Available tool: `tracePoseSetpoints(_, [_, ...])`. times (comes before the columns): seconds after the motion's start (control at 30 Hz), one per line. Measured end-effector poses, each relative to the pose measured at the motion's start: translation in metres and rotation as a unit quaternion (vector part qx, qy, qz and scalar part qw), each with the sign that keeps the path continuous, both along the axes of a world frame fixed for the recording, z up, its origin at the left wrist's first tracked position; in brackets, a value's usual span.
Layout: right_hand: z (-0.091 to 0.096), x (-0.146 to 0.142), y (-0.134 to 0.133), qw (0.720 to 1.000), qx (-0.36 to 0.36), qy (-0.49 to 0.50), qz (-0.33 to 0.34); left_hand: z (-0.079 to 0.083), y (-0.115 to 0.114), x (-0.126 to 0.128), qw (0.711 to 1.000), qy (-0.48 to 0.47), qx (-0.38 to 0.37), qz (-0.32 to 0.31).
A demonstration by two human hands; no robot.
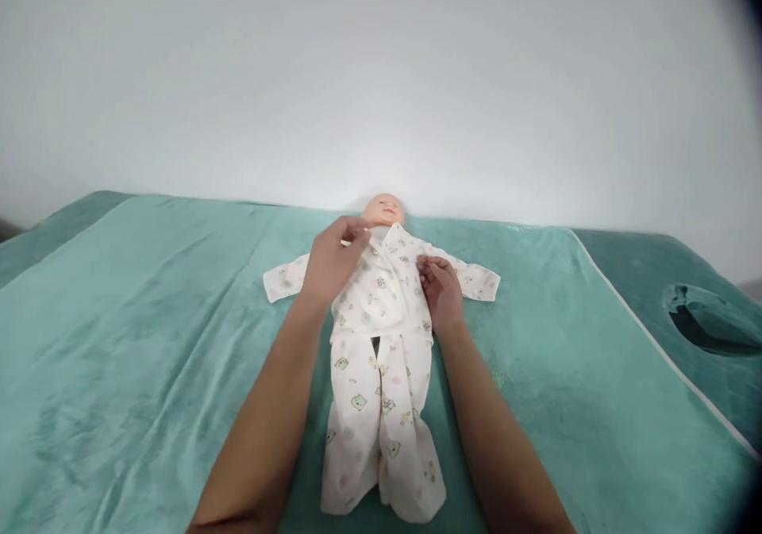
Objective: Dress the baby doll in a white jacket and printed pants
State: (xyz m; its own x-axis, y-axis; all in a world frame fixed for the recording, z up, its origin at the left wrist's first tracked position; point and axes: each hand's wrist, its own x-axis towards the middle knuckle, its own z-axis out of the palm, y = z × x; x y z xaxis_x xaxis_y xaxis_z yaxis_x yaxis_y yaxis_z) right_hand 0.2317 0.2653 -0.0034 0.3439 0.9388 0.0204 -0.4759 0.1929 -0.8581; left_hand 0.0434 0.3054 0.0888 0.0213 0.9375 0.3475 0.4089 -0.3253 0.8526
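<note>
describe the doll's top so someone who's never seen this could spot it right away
On the green cover, a doll lies with its head by the pale wall. Its top spans the chest, between the left hand and the right hand. It shares the trousers' white printed cloth, but has outspread sleeves rather than two legs.

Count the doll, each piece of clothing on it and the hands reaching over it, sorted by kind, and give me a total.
Doll: 1
White printed top: 1
White printed trousers: 1
Bare hands: 2, the left hand and the right hand
Total: 5
</note>
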Motion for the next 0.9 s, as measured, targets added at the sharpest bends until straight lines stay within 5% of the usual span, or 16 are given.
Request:
tracePoseSetpoints(0.1, [-0.004,-0.007,-0.001,0.989,-0.007,-0.144,-0.023,-0.030,0.034,0.002,0.997,0.023,-0.021,0.065])
tracePoseSetpoints(0.23, [-0.003,-0.007,0.001,0.964,-0.020,-0.261,-0.033,-0.053,0.047,0.003,0.999,-0.004,-0.042,-0.018])
tracePoseSetpoints(0.4, [0.032,-0.012,0.024,0.916,-0.038,-0.398,-0.029,-0.046,0.042,0.001,0.986,-0.061,-0.019,-0.151])
tracePoseSetpoints(0.6, [0.061,-0.036,0.070,0.798,-0.147,-0.585,-0.013,-0.052,0.045,-0.003,0.992,-0.034,-0.017,-0.124])
tracePoseSetpoints(0.73, [0.052,-0.044,0.079,0.776,-0.152,-0.612,-0.034,-0.059,0.049,-0.004,0.992,-0.033,-0.026,-0.116])
tracePoseSetpoints(0.9, [0.055,-0.046,0.076,0.770,-0.138,-0.621,-0.046,-0.044,0.054,0.003,0.994,0.003,-0.090,-0.056])
